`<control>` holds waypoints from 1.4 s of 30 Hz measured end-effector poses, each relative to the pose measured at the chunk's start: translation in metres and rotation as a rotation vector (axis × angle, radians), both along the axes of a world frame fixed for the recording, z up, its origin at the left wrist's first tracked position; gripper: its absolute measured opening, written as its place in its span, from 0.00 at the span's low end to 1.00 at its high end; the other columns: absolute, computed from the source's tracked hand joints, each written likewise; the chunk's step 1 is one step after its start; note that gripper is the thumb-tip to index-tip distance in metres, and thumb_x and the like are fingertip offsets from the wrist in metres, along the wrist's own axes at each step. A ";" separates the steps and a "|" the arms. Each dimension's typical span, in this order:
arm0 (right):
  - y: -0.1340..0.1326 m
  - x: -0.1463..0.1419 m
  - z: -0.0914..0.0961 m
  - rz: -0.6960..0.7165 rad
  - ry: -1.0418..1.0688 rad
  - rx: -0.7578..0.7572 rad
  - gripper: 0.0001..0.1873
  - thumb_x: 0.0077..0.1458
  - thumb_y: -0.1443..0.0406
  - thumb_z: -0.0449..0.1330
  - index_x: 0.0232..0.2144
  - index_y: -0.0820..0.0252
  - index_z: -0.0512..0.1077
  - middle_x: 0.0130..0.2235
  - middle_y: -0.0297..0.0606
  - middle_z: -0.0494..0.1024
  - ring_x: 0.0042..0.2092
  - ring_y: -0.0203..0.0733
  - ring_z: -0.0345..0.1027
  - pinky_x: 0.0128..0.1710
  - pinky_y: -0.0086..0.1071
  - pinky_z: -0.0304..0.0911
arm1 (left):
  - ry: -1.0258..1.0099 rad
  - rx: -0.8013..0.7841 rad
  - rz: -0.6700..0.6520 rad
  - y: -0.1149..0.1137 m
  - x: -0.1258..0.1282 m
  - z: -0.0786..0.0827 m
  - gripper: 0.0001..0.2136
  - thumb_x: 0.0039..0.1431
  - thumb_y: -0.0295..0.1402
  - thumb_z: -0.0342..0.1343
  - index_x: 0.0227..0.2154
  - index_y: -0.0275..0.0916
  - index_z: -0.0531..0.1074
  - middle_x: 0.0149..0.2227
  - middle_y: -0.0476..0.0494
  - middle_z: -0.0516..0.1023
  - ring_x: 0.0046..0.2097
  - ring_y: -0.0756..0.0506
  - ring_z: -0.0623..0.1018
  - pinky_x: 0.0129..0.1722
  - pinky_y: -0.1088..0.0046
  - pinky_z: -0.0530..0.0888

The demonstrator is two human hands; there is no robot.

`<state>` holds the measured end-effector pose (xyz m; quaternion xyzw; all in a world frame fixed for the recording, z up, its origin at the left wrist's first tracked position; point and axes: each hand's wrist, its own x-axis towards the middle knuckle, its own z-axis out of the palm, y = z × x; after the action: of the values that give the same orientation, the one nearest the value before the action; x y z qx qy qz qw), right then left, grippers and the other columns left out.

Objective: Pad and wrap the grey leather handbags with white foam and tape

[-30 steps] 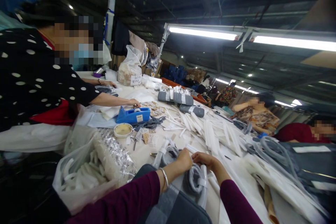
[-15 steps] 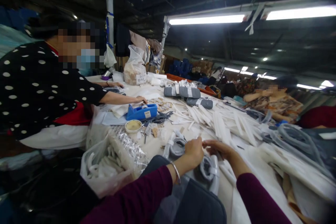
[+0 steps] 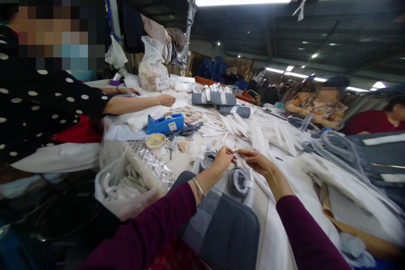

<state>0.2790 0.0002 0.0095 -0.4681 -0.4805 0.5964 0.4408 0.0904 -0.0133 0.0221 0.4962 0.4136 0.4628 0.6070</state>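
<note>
My left hand point(image 3: 224, 158) and my right hand point(image 3: 257, 162) meet over the table with fingertips pinched close together. Whatever small thing lies between them is too fine to make out. Just below them is a dark grey bag point(image 3: 232, 230) with a clear band around its body, lying near the table's front edge. Its rolled grey strap point(image 3: 238, 180) is wrapped in clear plastic, under my right hand. Another wrapped coil point(image 3: 207, 159) sits beside my left wrist.
A blue tape dispenser point(image 3: 165, 124) and a round tub point(image 3: 155, 141) stand left of my hands. A plastic bag of white pieces point(image 3: 126, 190) is nearer. White strips point(image 3: 261, 135) and finished-looking grey bags point(image 3: 213, 98) lie beyond. A co-worker's arm point(image 3: 136, 103) reaches in from the left.
My hands have shifted slightly, and the fingers of my left hand now show more. The left co-worker's hand has lifted away from beside the tape dispenser. The view has tilted down.
</note>
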 end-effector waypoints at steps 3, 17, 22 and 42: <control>-0.001 -0.003 -0.006 -0.031 -0.035 0.002 0.14 0.35 0.64 0.70 0.30 0.58 0.76 0.34 0.38 0.79 0.33 0.38 0.70 0.32 0.29 0.65 | -0.111 -0.059 0.047 -0.005 -0.004 0.001 0.10 0.50 0.16 0.45 0.31 0.36 0.61 0.30 0.48 0.72 0.23 0.56 0.70 0.31 0.78 0.70; 0.004 -0.018 0.018 0.146 -0.524 0.033 0.16 0.36 0.59 0.68 0.18 0.61 0.65 0.17 0.26 0.63 0.20 0.29 0.53 0.21 0.27 0.48 | -0.184 -0.139 0.037 -0.005 -0.011 0.013 0.19 0.47 0.17 0.45 0.43 0.35 0.61 0.29 0.48 0.70 0.29 0.50 0.78 0.37 0.73 0.74; 0.027 -0.028 0.025 0.241 -0.674 0.006 0.08 0.30 0.65 0.65 0.14 0.62 0.69 0.14 0.29 0.65 0.16 0.30 0.54 0.17 0.28 0.48 | 0.007 -0.019 0.008 0.008 -0.003 0.016 0.17 0.53 0.19 0.43 0.45 0.35 0.63 0.31 0.46 0.72 0.31 0.49 0.78 0.36 0.70 0.75; -0.048 -0.029 0.023 -0.173 -0.349 0.197 0.24 0.40 0.49 0.68 0.34 0.61 0.79 0.37 0.44 0.80 0.42 0.50 0.72 0.46 0.42 0.62 | 0.552 0.670 -0.157 0.031 -0.002 0.018 0.14 0.43 0.17 0.52 0.30 0.39 0.74 0.32 0.46 0.78 0.39 0.45 0.75 0.43 0.73 0.71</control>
<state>0.2498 -0.0473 0.0323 -0.5585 -0.5636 0.4163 0.4440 0.0884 0.0178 0.0405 0.8007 0.3484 0.3739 0.3126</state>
